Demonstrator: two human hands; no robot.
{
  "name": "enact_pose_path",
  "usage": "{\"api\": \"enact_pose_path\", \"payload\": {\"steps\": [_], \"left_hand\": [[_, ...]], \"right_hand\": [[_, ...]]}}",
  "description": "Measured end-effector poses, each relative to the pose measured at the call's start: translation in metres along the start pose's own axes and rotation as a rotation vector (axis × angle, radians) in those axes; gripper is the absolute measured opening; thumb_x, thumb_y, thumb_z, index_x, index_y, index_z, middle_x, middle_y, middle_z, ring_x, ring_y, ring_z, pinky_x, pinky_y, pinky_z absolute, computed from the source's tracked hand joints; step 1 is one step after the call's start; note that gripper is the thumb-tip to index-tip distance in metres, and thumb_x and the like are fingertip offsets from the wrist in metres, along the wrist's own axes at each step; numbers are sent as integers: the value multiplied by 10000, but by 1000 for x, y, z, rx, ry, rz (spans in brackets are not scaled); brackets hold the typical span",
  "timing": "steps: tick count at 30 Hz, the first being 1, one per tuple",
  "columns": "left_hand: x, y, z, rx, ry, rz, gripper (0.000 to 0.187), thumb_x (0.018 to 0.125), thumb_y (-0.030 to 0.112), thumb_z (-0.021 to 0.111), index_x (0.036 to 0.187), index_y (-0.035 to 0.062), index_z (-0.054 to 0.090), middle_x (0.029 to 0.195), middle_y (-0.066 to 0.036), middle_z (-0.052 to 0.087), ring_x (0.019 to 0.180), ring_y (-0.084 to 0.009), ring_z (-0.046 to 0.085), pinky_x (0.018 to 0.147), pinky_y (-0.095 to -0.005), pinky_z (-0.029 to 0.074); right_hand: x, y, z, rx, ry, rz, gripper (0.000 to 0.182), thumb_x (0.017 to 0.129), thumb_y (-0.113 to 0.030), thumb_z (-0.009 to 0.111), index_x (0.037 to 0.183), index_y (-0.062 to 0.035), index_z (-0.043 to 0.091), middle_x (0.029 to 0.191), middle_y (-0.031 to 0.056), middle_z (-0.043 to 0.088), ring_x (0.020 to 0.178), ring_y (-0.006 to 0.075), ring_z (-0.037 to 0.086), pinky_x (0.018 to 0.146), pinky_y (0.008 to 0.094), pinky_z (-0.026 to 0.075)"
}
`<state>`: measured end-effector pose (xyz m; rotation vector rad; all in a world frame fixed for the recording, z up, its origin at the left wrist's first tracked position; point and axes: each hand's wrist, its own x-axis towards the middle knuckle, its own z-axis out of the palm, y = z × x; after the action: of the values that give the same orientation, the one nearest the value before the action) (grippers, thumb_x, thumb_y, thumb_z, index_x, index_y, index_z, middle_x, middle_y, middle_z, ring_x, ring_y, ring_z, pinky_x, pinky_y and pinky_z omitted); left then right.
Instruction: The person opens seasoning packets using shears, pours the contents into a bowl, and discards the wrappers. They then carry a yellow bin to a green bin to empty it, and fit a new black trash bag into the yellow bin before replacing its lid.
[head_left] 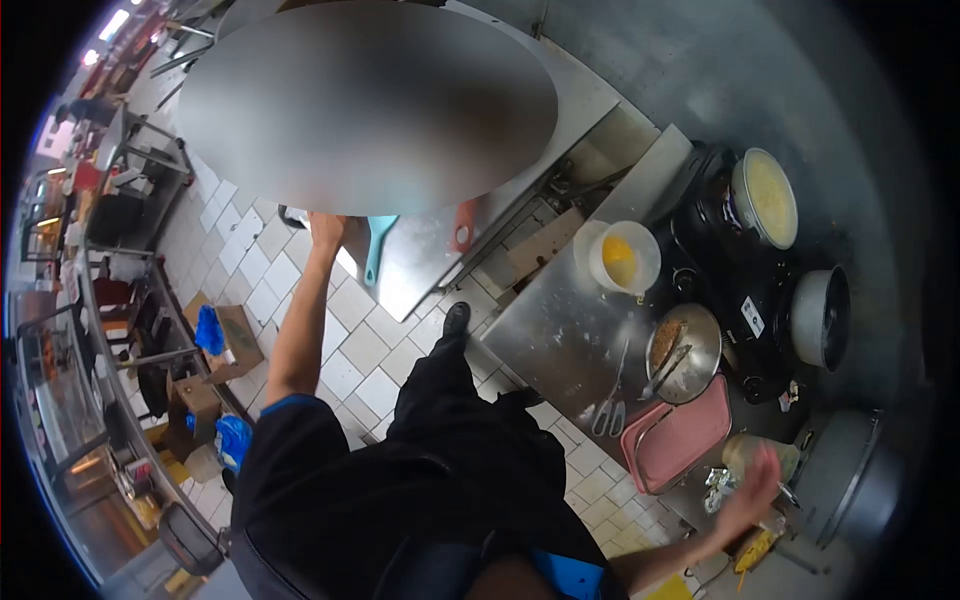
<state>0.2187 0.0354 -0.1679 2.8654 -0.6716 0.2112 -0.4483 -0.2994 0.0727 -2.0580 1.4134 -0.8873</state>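
Note:
My left hand [326, 228] reaches to the edge of the steel table [410, 265], beside a turquoise-handled utensil [376, 250]. Its fingers run into a blurred area, so what they hold, if anything, is hidden. At the lower right, my right hand [750, 492] is stretched out with its fingers apart, over the counter by crumpled foil [718, 488] and a clear container [745, 455]. Nothing shows in its grasp. A red-handled utensil [463, 225] lies on the steel table, right of the turquoise one.
On the right counter [545, 345] stand a container with yellow contents [619, 262], a steel bowl [698, 375] with tongs, a pink tray [682, 435] and pots [820, 318] by black burners. Cardboard boxes [235, 345] and shelves stand at the left.

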Motion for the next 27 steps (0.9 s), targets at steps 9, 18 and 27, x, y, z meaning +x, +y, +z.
{"api": "enact_pose_path", "payload": {"steps": [9, 18, 27], "left_hand": [[1, -5, -42, -525, -188, -193, 150, 908, 212, 601, 964, 73, 605, 923, -147, 633, 724, -286, 641, 546, -398, 477], [-72, -41, -80, -1639, -321, -765, 281, 1010, 168, 452, 1208, -7, 547, 986, -148, 645, 818, -193, 683, 630, -289, 608], [-38, -23, -91, -1594, -665, -436, 279, 1013, 143, 402, 1152, -19, 581, 953, -107, 663, 816, -185, 673, 708, -310, 584]], "right_hand": [[-8, -294, 553, 228, -880, -710, 216, 872, -143, 648, 1052, -30, 610, 1019, 140, 664, 977, 312, 619, 866, 368, 464], [-9, -343, 669, -30, -943, -775, 212, 716, -159, 775, 902, -105, 689, 961, 127, 680, 939, 293, 635, 862, 436, 430], [-32, -398, 537, 270, -1631, -1209, 301, 704, -33, 724, 957, -40, 561, 644, 74, 629, 621, 274, 655, 581, 369, 478]]}}
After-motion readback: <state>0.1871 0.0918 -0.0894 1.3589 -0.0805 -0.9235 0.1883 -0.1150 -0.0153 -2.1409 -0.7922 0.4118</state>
